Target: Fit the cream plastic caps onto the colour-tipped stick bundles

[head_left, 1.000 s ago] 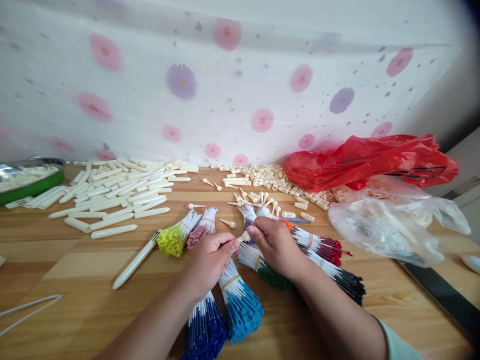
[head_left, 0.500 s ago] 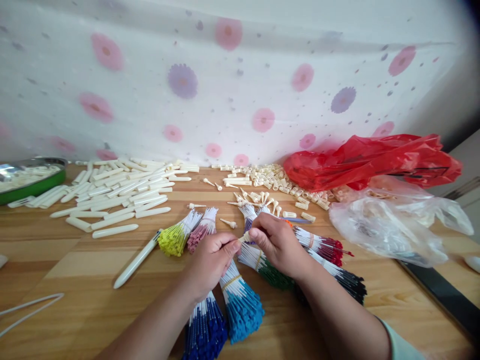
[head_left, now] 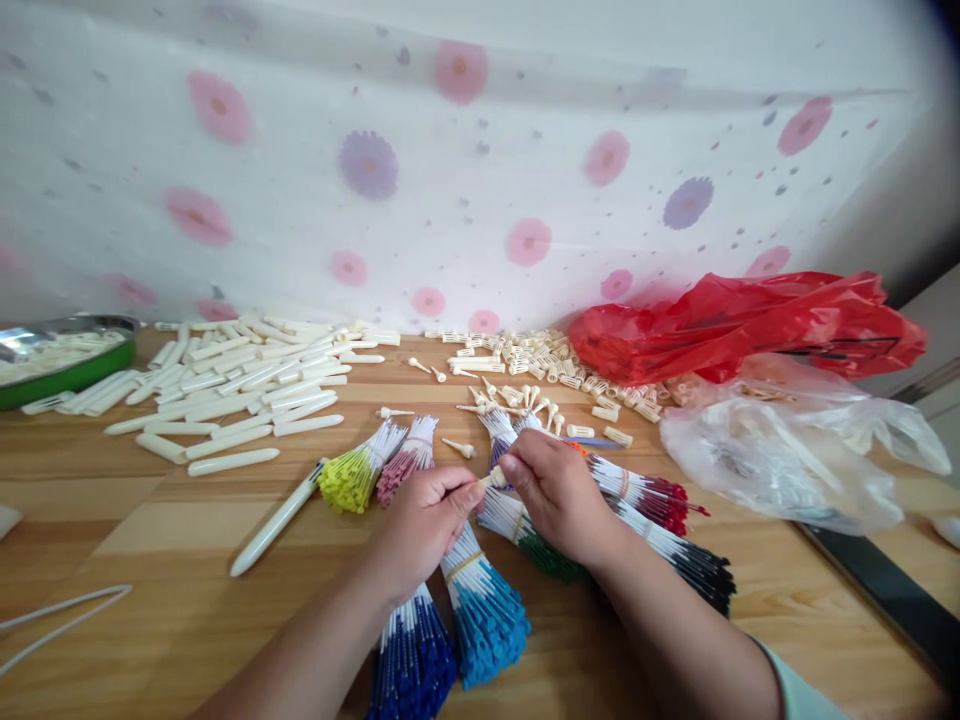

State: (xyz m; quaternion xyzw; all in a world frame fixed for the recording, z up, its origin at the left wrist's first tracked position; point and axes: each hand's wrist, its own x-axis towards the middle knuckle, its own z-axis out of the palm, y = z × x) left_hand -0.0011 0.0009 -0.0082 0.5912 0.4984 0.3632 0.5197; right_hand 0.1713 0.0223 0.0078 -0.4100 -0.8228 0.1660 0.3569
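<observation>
Between my two hands is a small cream plastic pen part (head_left: 493, 480), partly covered by fingers. My left hand (head_left: 427, 515) is closed, pinching one end of it between thumb and finger. At its other end, the thumb and fingers of my right hand (head_left: 551, 490) are closed on it too. Rubber-banded bundles of pen refills fan out around the hands: light blue refills (head_left: 487, 625), dark blue refills (head_left: 412, 660), green refills (head_left: 536, 540), red refills (head_left: 649, 495), black refills (head_left: 697, 560), yellow refills (head_left: 352, 475) and pink refills (head_left: 405, 460).
White pen barrels (head_left: 240, 380) lie heaped at the back left, beside a green-sided pan (head_left: 75, 380). A single white pen (head_left: 277, 520) lies nearer. Small cream parts (head_left: 540, 355) are scattered at the back. A red bag (head_left: 750, 325) and a clear bag (head_left: 780, 450) occupy the right.
Both hands keep the same hold on the small cream part, with hardly any movement. The whole view has shifted very slightly.
</observation>
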